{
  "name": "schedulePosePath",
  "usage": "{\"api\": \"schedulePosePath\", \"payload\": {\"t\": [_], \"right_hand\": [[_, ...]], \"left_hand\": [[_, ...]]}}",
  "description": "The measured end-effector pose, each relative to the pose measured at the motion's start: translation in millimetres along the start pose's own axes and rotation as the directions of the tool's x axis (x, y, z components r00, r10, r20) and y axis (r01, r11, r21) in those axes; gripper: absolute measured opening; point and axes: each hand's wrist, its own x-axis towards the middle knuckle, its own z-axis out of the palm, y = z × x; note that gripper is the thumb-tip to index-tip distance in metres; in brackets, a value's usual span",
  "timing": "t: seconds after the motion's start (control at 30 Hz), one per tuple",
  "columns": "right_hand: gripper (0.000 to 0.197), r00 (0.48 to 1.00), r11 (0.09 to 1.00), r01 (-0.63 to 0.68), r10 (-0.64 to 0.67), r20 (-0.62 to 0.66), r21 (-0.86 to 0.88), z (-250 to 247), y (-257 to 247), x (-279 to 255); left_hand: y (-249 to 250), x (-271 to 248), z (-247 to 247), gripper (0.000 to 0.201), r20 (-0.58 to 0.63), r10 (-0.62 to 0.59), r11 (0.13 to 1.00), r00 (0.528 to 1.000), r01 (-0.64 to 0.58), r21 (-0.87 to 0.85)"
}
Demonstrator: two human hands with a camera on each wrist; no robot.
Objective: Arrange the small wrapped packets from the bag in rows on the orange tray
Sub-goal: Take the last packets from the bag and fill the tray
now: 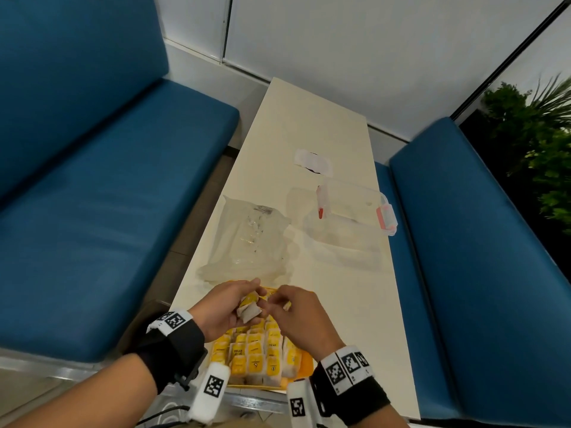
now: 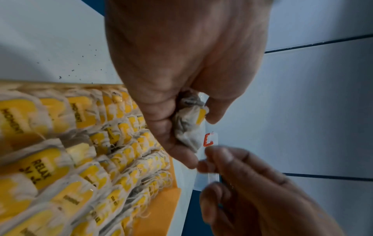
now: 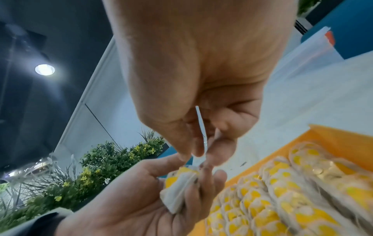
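Observation:
The orange tray (image 1: pixel 306 363) lies at the near table edge and holds rows of yellow-and-white packets (image 1: pixel 256 355); the rows also show in the wrist views (image 2: pixel 84 159) (image 3: pixel 282 199). Above the tray's far end my left hand (image 1: pixel 247 299) grips a small bundle of packets (image 1: pixel 248 308), also seen in the wrist views (image 2: pixel 189 126) (image 3: pixel 177 190). My right hand (image 1: pixel 282 302) meets it from the right. Its thumb and fingers (image 3: pixel 218 148) pinch a thin clear strip (image 3: pixel 201 127) at the top of that bundle.
A crumpled clear plastic bag (image 1: pixel 250 239) lies just beyond the tray. To its right stands a clear box with red clasps (image 1: pixel 346 223), and a white wrapper (image 1: pixel 313 160) lies farther back. Blue benches (image 1: pixel 108 196) flank the narrow table (image 1: pixel 309 112).

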Motion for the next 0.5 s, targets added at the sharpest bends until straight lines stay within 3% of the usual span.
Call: {"api": "schedulePosePath", "payload": {"t": [0.1,0.2,0.5], "right_hand": [[0.019,0.995,0.993,0.085,-0.081,-0.058,0.079,9.1,-5.2,3.8],[0.024,0.992,0.989,0.123,-0.122,-0.018,0.077,19.0,-4.7,3.5],[0.013,0.979,0.978,0.196,-0.192,-0.071,0.064,25.3,4.4,3.9]], "left_hand": [[-2.7,2.5,-1.0,0.040,0.004,0.010,0.999,1.000,-0.010,-0.049],[-2.2,-0.2,0.6,0.035,-0.003,0.029,0.997,1.000,-0.029,-0.066],[4.4,-5.2,-2.7,0.022,0.009,0.016,0.982,1.000,-0.014,-0.186]]}}
